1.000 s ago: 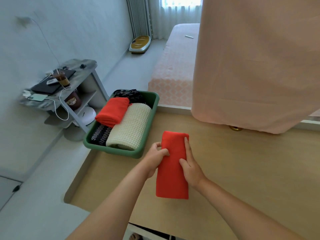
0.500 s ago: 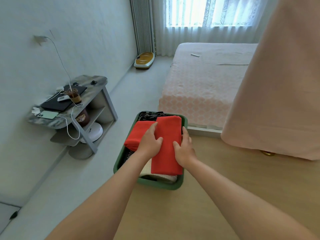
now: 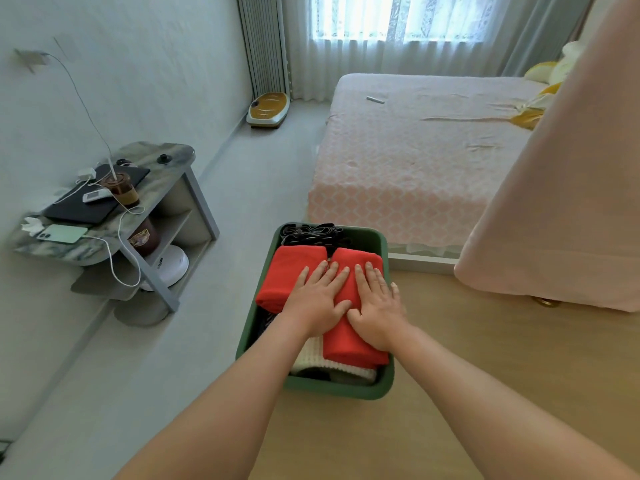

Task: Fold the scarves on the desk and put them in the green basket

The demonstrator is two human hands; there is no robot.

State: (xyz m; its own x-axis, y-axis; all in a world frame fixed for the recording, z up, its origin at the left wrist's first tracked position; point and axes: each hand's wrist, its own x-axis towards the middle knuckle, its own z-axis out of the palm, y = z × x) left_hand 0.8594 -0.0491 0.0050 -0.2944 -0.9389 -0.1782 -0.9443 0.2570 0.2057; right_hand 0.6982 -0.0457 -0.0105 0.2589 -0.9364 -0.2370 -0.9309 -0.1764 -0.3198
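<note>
1. While we press both palms flat on the folded red scarf, our left hand and right hand lie side by side. The fingers are straight and a little spread, curled round nothing. We judge that the flat press settles the fold into the green basket so it does not spring open.
2. Under our hands this scarf tops the pile on the basket's right side, and its near end shows just past our wrists.
3. Left of our left hand lies a second red scarf, also folded. It meets the first about where our left fingertips rest.
4. Beneath our wrists a cream knitted scarf shows its edge under the red one.
5. Beyond our fingertips a black patterned scarf fills the far end.
6. Left of our left wrist a dark striped piece peeks out.
7. Our basket stands at the left edge of the bench, which spreads away to the right of our right hand. We cannot tell whether more scarves wait outside our view.
</note>
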